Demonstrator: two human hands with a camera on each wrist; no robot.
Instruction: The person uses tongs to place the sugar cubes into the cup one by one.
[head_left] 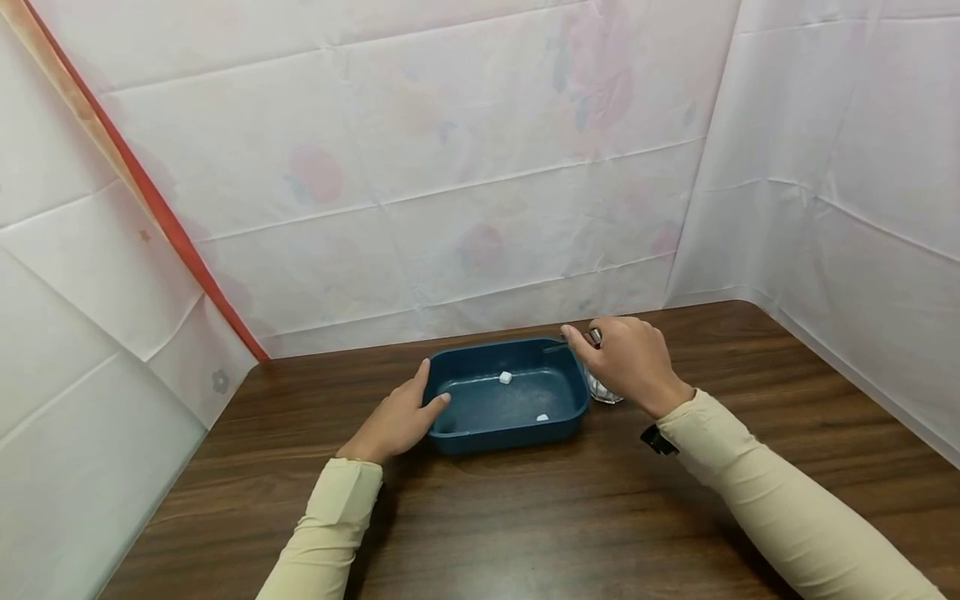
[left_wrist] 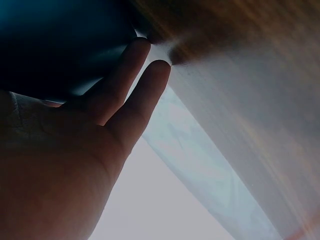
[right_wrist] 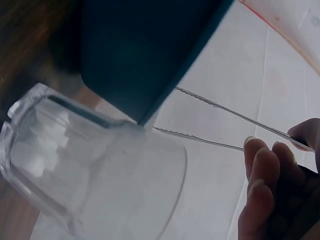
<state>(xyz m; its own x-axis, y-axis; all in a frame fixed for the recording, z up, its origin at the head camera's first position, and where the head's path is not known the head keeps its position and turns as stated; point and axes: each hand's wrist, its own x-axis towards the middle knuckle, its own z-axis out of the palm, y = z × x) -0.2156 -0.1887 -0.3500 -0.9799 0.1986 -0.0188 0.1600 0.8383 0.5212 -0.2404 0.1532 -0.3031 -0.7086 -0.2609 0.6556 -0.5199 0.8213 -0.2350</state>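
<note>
A dark blue rectangular basin point(head_left: 510, 435) sits on the table with two small white cubes point(head_left: 506, 377) inside. At its left end, my left hand point(head_left: 390, 421) rests against the wall, thumb over the rim. The left wrist view shows two straight fingers point(left_wrist: 150, 85) beside the basin. My right hand point(head_left: 633, 358) grips thin metal tongs point(right_wrist: 235, 114) above the basin's right end. Their serrated arms are spread, and the basin hides part of the tips in the right wrist view. A clear glass point(right_wrist: 135, 175) with several white cubes point(right_wrist: 40, 140) inside stands just right of the basin.
The dark wood-grain table point(head_left: 510, 533) has its back edge close behind the basin. Pale patterned sheets point(head_left: 465, 167) hang behind and at both sides. A red strip point(head_left: 157, 200) runs down the left sheet to the table's back left corner.
</note>
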